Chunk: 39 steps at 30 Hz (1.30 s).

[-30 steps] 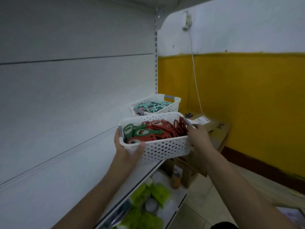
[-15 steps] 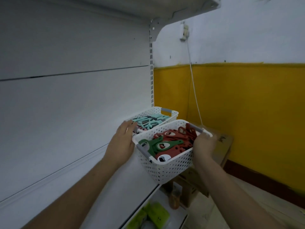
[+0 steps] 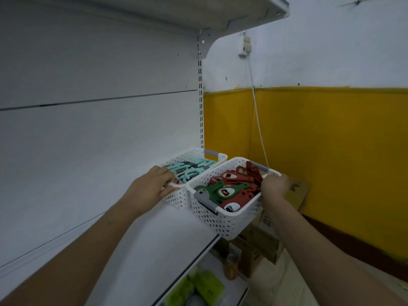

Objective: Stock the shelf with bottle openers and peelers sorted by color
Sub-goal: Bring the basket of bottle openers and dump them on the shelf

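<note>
The right hand (image 3: 274, 184) grips the far rim of a white perforated plastic basket (image 3: 227, 215) of red and green bottle openers (image 3: 231, 188), overhanging the white shelf (image 3: 159, 244) edge. The left hand (image 3: 152, 186) holds the neighbouring teal-filled basket (image 3: 176, 197). Next, judging by the overhang: slide it inward.

A: How many baskets?
B: Two white baskets (image 3: 229, 219), touching, the second (image 3: 176, 198) at ten o'clock of the first.

A: Hands?
B: Two: left hand (image 3: 152, 186), right hand (image 3: 273, 185).

A: Openers?
B: Two green openers (image 3: 218, 191). The red ones (image 3: 238, 181) and teal ones (image 3: 194, 170) are piled, too many to count.
</note>
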{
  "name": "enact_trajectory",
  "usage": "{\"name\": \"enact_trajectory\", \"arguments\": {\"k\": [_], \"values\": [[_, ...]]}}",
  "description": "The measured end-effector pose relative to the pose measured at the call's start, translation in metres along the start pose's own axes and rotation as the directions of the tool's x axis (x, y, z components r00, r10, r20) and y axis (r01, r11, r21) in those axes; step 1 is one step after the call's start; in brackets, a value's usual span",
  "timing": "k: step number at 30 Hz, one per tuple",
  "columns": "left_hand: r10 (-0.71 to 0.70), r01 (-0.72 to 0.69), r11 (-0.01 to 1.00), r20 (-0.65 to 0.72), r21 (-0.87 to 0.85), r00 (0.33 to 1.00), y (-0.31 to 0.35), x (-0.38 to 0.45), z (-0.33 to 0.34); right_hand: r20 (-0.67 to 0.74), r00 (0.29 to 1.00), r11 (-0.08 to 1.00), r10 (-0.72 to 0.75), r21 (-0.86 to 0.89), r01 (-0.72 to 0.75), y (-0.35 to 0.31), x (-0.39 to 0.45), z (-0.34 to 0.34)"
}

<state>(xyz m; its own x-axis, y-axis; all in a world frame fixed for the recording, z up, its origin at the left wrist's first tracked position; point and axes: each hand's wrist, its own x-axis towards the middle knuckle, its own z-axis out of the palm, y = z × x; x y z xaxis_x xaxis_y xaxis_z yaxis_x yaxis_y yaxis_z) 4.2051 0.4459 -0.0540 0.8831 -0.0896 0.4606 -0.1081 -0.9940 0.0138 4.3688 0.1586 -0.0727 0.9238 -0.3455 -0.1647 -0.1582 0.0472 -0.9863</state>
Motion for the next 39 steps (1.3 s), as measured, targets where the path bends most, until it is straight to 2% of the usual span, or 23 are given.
{"name": "enact_trajectory", "arguments": {"k": [5, 8, 13, 15, 17, 20, 23, 25, 28, 31, 33, 36, 39], "values": [[-0.055, 0.054, 0.998, -0.051, -0.024, 0.997, -0.002, -0.051, -0.020, 0.026, 1.000, 0.989, 0.009, -0.148, -0.005, -0.015, -0.005, 0.001], [-0.119, 0.113, 0.992, -0.113, -0.059, 0.986, 0.001, -0.078, -0.024, 0.065, 0.996, 0.995, 0.057, -0.090, -0.051, -0.015, -0.014, 0.004], [-0.335, 0.299, 0.934, -0.188, -0.194, 0.923, 0.018, -0.087, 0.001, 0.169, 0.978, 0.991, 0.120, 0.032, -0.127, 0.025, -0.042, 0.015], [-0.430, 0.355, 0.875, -0.190, -0.328, 0.883, 0.026, -0.081, 0.007, 0.229, 0.970, 0.995, 0.076, 0.038, -0.087, 0.032, -0.066, 0.014], [-0.472, 0.363, 0.836, -0.200, -0.412, 0.859, 0.031, -0.079, 0.009, 0.233, 0.972, 0.999, 0.038, -0.006, -0.038, 0.038, -0.071, 0.017], [-0.471, 0.348, 0.839, -0.237, -0.418, 0.850, 0.030, -0.080, 0.012, 0.193, 0.981, 0.999, 0.020, -0.033, -0.014, 0.037, -0.067, 0.019], [-0.487, 0.346, 0.822, -0.241, -0.453, 0.840, 0.028, -0.080, 0.018, 0.215, 0.976, 0.999, -0.012, -0.044, 0.022, 0.034, -0.064, 0.015], [-0.501, 0.352, 0.809, -0.237, -0.471, 0.832, 0.029, -0.080, 0.019, 0.278, 0.960, 1.000, 0.022, -0.026, -0.016, 0.032, -0.058, 0.010], [-0.527, 0.363, 0.777, -0.216, -0.515, 0.822, 0.030, -0.081, 0.022, 0.431, 0.892, 0.972, 0.136, 0.118, -0.205, 0.032, -0.053, -0.003], [-0.573, 0.399, 0.719, -0.161, -0.570, 0.804, 0.032, -0.081, 0.024, 0.553, 0.821, 0.975, 0.145, 0.061, -0.213, 0.035, -0.046, -0.019], [-0.590, 0.418, 0.683, -0.114, -0.599, 0.800, 0.031, -0.078, 0.024, 0.595, 0.785, 0.977, 0.174, -0.003, -0.214, 0.033, -0.042, -0.027], [-0.597, 0.415, 0.635, -0.072, -0.651, 0.799, 0.031, -0.068, 0.026, 0.601, 0.773, 0.974, 0.205, -0.047, -0.221, 0.028, -0.037, -0.038], [-0.601, 0.432, 0.643, -0.067, -0.632, 0.796, 0.039, -0.052, 0.027, 0.610, 0.761, 0.970, 0.220, -0.057, -0.235, 0.027, -0.038, -0.044]]}}
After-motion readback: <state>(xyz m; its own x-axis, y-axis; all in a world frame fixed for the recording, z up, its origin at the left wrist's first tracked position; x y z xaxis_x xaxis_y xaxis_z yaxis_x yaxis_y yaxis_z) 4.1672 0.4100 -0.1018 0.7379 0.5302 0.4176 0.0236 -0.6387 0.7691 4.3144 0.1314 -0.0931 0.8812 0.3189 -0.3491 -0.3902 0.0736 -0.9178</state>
